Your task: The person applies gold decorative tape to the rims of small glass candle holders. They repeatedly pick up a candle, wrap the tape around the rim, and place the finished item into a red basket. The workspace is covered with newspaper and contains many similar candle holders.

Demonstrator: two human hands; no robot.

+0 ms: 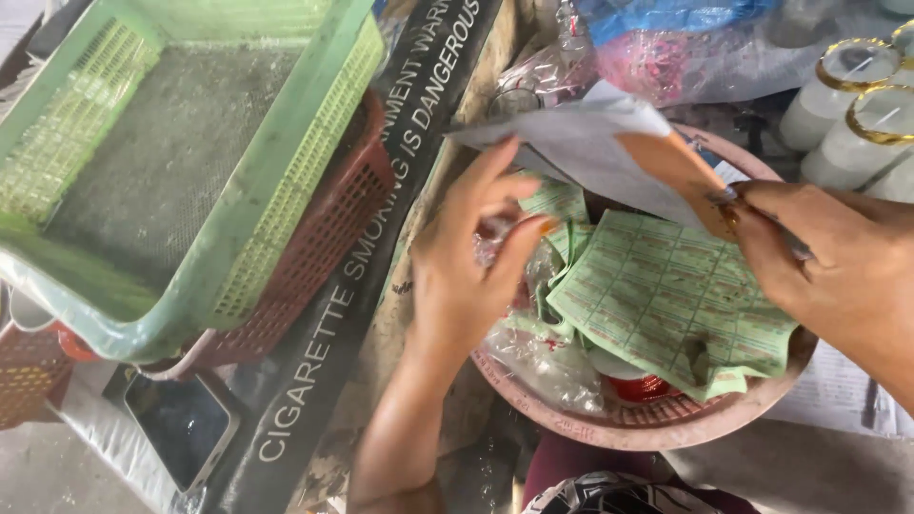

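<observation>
The right hand (838,276) pinches a white paper (590,148) over the pink basket (666,433); the left hand (471,276) presses green sheets (666,305), which could slide over the rim.

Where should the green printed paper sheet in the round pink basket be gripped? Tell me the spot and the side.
Grip the green printed paper sheet at its lower right corner, coming from the right: that edge overhangs the round pink basket rim and lies free, while the left hand and a white paper cover its upper part.
</observation>
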